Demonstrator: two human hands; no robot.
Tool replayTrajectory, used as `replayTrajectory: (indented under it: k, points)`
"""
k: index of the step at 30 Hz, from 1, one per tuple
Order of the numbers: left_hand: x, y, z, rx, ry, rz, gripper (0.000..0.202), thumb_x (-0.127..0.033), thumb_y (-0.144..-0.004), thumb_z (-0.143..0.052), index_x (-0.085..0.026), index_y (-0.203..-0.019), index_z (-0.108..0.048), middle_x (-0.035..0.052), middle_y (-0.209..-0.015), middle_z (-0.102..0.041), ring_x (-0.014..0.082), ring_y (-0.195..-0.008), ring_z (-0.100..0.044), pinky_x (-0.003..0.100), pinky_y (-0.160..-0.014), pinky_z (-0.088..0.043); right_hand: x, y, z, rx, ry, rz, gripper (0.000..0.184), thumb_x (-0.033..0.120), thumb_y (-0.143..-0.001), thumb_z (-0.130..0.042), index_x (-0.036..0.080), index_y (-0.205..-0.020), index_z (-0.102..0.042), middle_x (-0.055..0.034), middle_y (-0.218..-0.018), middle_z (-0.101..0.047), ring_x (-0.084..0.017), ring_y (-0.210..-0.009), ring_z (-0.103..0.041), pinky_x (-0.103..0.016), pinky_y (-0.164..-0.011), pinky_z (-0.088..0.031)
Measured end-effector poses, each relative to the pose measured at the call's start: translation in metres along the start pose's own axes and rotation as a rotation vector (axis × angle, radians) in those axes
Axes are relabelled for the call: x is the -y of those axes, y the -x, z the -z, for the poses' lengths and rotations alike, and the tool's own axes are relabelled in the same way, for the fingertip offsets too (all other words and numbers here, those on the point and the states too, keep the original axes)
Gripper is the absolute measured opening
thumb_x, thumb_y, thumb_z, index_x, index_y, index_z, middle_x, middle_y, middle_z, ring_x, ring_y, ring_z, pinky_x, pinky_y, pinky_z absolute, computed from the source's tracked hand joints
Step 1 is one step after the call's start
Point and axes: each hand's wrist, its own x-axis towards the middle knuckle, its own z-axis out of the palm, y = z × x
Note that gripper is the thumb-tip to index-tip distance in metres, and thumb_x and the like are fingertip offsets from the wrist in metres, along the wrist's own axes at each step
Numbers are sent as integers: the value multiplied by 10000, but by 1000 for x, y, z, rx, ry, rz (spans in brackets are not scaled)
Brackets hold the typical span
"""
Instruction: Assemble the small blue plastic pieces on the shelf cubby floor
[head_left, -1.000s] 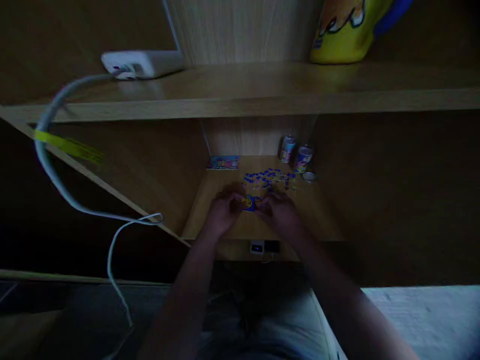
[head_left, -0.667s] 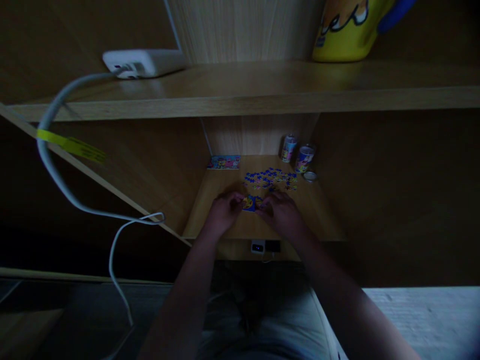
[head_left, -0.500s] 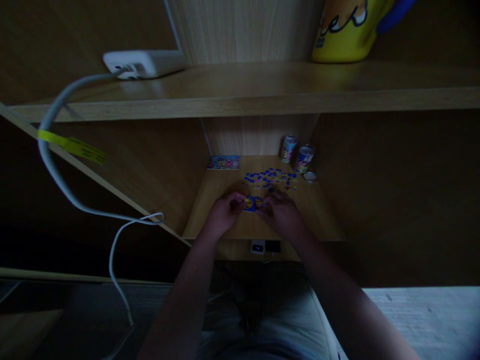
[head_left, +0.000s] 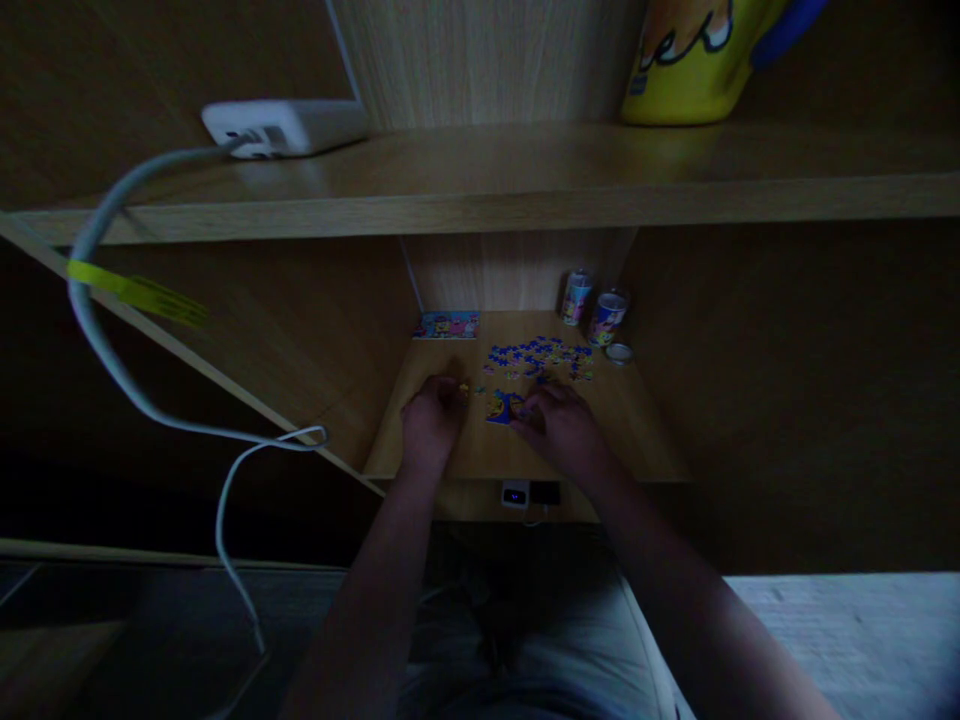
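Observation:
On a light wooden desk (head_left: pixel 630 430) lies a small joined section of blue and yellow jigsaw pieces (head_left: pixel 501 407). My right hand (head_left: pixel 561 430) is at its right side, fingertips against it. My left hand (head_left: pixel 431 422) has moved off to the left, fingers curled beside a few tiny yellow jigsaw pieces (head_left: pixel 463 390). Whether those fingers pinch a piece is hidden. Farther back lies a spread of several loose blue and yellow jigsaw pieces (head_left: pixel 538 358). A small colourful picture card (head_left: pixel 446 325) lies behind my left hand.
Two printed cans (head_left: pixel 576 298) (head_left: pixel 607 318) and a round lid (head_left: pixel 619 353) stand at the desk's back right. Above is a wooden shelf (head_left: pixel 480 205) holding a white power adapter (head_left: pixel 281 125) and a yellow object (head_left: pixel 694 65). A grey cable (head_left: pixel 97 300) hangs left.
My left hand has moved left, away from the joined section, and now lies beside the tiny yellow pieces. My right hand stays at the section, which has not visibly moved.

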Motion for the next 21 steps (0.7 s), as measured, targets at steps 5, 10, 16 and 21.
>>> replayTrajectory:
  k: [5, 10, 16, 21]
  points:
    - [-11, 2, 4, 32, -184, -43, 120, -280, -1019, -683, -258, -1055, -796, 90, -1119, -839, 301, -1063, -777, 414, -952, -578, -1, 0, 0, 2, 0, -3, 202, 408, -1017, -811, 230, -1030, -717, -113, -1122, -758, -321, -1140, -685, -486, -1085, -530]
    - [-20, 6, 4, 89, -298, -146, 211, -214, -1017, -639, -238, -1073, -841, 124, -1193, -814, 345, -1182, -719, 479, -1058, -552, -2, 0, -2, -1, 7, -1, 205, 424, -1023, -799, 236, -1026, -716, -108, -1126, -761, -319, -1125, -681, -490, -1070, -533]
    - [-16, 8, 0, 125, -336, -241, 330, -153, -992, -608, -236, -1195, -854, 150, -1280, -792, 400, -1238, -677, 554, -1074, -541, 0, 1, -1, -4, 12, 4, 204, 417, -1025, -798, 229, -1043, -717, -118, -1158, -761, -324, -1145, -679, -501, -1097, -523]
    - [-6, 5, -5, 130, -295, -280, 378, -141, -967, -637, -230, -1276, -837, 185, -1376, -752, 448, -1257, -676, 612, -1071, -537, 1, 1, 1, 2, -2, 4, 186, 395, -1016, -810, 243, -1010, -704, -99, -1114, -757, -316, -1112, -677, -498, -1065, -533]
